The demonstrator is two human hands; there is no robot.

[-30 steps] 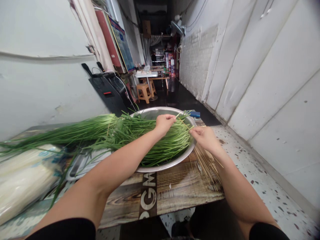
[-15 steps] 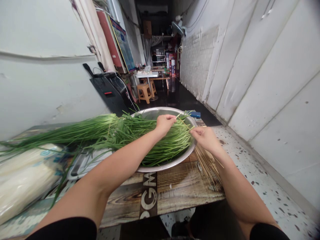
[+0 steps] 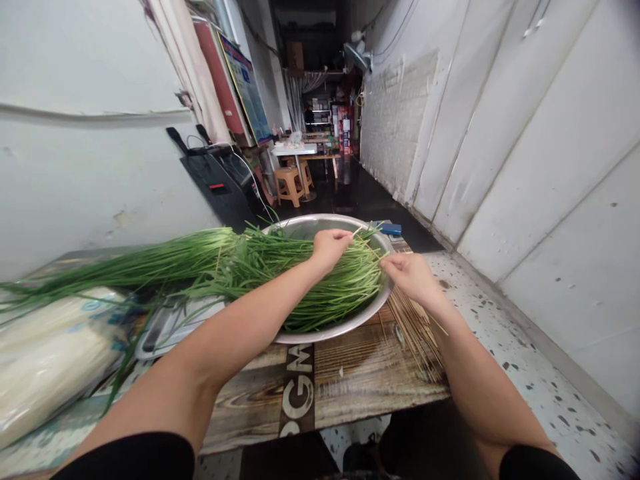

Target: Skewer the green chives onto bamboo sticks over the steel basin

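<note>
We see the left hand [image 3: 331, 249] with thumb and forefinger pinched on a slim pale green stalk [image 3: 357, 231], gripping near its whitish end, probably so that this firm part stays under control. The right hand [image 3: 407, 275] pinches, as far as we can tell, a thin straw-coloured wooden skewer [image 3: 369, 247], which slants across the cut ends between the two hands; its tail seems to pass back over the wrist, perhaps leaving the forward part free. Both hands meet above a wide, round, shiny steel basin [image 3: 345, 331], where long, glossy green chives [image 3: 320, 310] lie mostly sideways, pale ends towards the right hand, which likely keeps those ends easy to reach. A loose fan of dry, stiff tan skewers [image 3: 414, 327] rests just beside the basin, under the right forearm, plausibly for a short reach. We find the smooth wood-patterned table [image 3: 370, 393] beneath, a second leafy green bundle [image 3: 150, 260] at the left, and a crinkled, glossy white plastic package [image 3: 55, 353] near it
</note>
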